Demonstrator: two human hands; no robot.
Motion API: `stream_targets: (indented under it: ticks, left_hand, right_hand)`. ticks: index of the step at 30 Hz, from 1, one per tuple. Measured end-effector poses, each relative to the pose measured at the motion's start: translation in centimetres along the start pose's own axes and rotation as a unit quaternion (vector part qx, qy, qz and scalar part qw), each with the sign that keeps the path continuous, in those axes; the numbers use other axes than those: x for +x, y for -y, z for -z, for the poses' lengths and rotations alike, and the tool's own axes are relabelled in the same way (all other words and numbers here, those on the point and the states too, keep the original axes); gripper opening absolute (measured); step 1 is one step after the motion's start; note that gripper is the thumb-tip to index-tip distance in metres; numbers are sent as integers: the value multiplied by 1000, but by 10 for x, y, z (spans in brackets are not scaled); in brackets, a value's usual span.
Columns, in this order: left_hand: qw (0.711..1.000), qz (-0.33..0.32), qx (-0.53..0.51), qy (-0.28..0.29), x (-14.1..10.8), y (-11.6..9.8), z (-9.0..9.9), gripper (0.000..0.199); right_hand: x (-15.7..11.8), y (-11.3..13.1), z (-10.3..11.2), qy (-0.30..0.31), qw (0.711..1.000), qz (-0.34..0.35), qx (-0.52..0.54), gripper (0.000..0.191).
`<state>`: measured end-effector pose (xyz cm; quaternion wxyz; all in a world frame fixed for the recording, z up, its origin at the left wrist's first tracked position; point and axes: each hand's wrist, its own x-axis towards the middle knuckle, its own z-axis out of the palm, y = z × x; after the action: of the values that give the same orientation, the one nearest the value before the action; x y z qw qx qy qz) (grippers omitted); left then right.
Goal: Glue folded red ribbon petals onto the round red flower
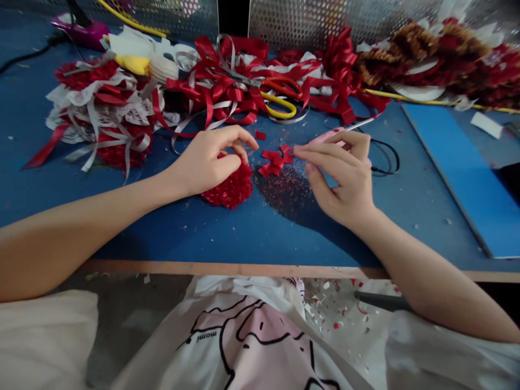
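Observation:
A small ball of tightly ruffled red ribbon (231,188) sits on the blue tabletop, with my left hand (215,160) over its top. The thumb and curled fingers of that hand grip its upper side, and the index finger reaches past it. Just to the right lie several short cut pieces of red ribbon (273,162). My right hand (343,176) hovers by them, thumb and fingers apart, the index fingertip at the nearest piece. Behind its fingers shows a pink-handled tool (325,136) with a thin metal tip and a black cord; whether the hand touches it is hidden.
Scissors (280,105) with orange and yellow handles lie among tangled red and white ribbons (239,70). A red and white ruffled bundle (109,114) is at left. A blue board (463,173) lies at right, brown and red ruffles (430,54) behind. The table's front edge (227,268) is near me.

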<state>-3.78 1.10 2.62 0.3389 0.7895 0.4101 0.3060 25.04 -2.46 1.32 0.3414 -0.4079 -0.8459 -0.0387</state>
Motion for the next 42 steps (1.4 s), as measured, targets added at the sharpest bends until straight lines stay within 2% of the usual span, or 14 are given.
stream_targets:
  ticks: [5,9,15,20,23,29,34,39,42]
  left_hand:
    - [997,40,-13,-62,1,7,-3,27]
    - [995,53,17,-83,-2,1,-5,30]
    - [991,31,96,-84,-5,-8,-6,39]
    - [983,-64,169,-33,-6,-10,-13,42]
    - [982,-84,170,-20,-8,-12,-17,39]
    - [988,-95,110,-52,-9,-12,-17,35]
    - [990,-96,66,-76,-9,-8,-17,33]
    - [980,-123,119,-98,-10,-10,-19,29]
    - [974,-126,160,-97,-12,-12,-20,34]
  right_hand:
    - [-2,-1,-9,104,993,35,-54,35]
    - [-2,-2,-14,126,989,31,-70,35]
    - [-1,-1,-11,117,990,29,-69,36]
    - [-3,-3,-13,115,990,28,-78,34]
    - [-4,-5,-16,109,991,32,-68,33]
    - [-3,-6,-16,74,994,47,-58,32]
    - [-1,-3,-8,13,998,53,-44,33]
    - [-1,2,2,-16,999,45,-26,36]
    - [-3,6,6,-23,998,53,-5,37]
